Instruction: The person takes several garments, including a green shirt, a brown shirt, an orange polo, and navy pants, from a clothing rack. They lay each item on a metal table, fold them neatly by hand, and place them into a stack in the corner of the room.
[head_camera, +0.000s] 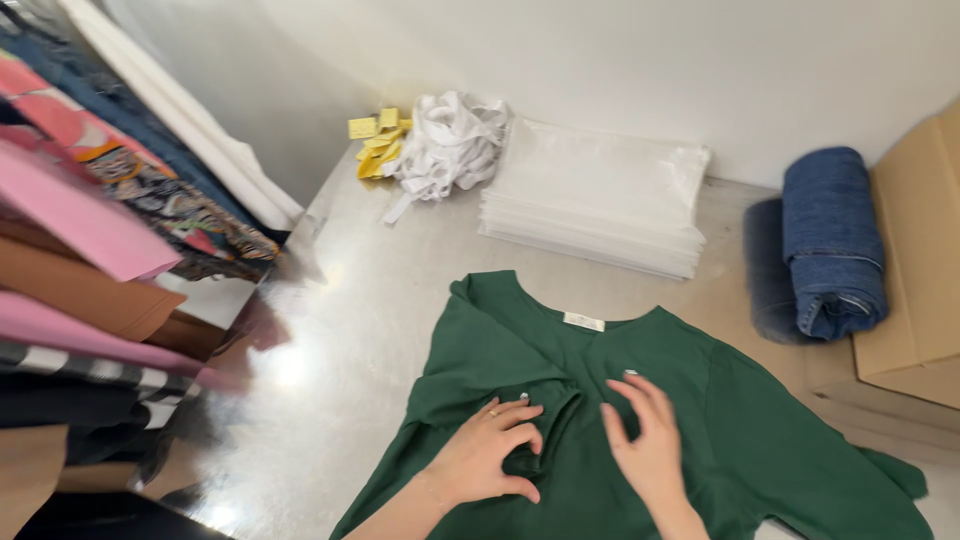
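Note:
A dark green top (740, 430) lies spread on a shiny metal table (340, 330), neckline toward the wall, with a small white label inside the collar. My left hand (487, 455) pinches a bunched fold of the green fabric near the chest. My right hand (645, 440) rests flat on the fabric just to the right, fingers apart, holding nothing.
A stack of clear plastic bags (600, 195) lies against the back wall, with a heap of white ribbon (445, 140) and yellow tags (378, 140) to its left. Rolled blue jeans (830, 240) and a cardboard box (920, 250) stand at right. Hanging clothes (90, 240) crowd the left.

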